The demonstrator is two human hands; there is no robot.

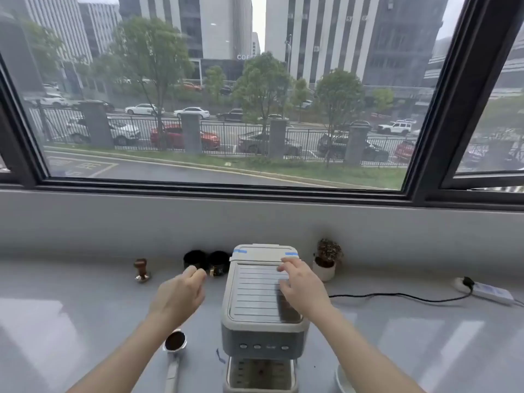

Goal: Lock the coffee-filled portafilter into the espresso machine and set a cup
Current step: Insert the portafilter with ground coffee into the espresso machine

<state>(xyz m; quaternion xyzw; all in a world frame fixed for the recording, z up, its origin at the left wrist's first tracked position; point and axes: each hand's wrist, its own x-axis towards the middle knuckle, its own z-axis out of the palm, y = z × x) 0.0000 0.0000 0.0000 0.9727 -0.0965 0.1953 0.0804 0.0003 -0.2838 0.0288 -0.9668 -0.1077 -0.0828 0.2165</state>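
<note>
A grey espresso machine [262, 327] stands at the centre of the pale counter, its drip tray [260, 374] at the bottom edge. The portafilter [175, 342], its basket full of dark coffee and its handle toward me, lies on the counter left of the machine. My left hand [181, 293] hovers above the counter, loosely curled, holding nothing. My right hand [302, 285] rests with spread fingers on the machine's ribbed top. A white cup or saucer rim [341, 378] shows at the bottom right, mostly hidden by my right forearm.
A wooden-handled tamper [141, 270] stands at the back left. Two black cups [206, 260] sit behind my left hand. A small potted plant [326, 263] is right of the machine. A black cable [397, 296] runs to a power strip [487, 290]. A window sill wall rises behind.
</note>
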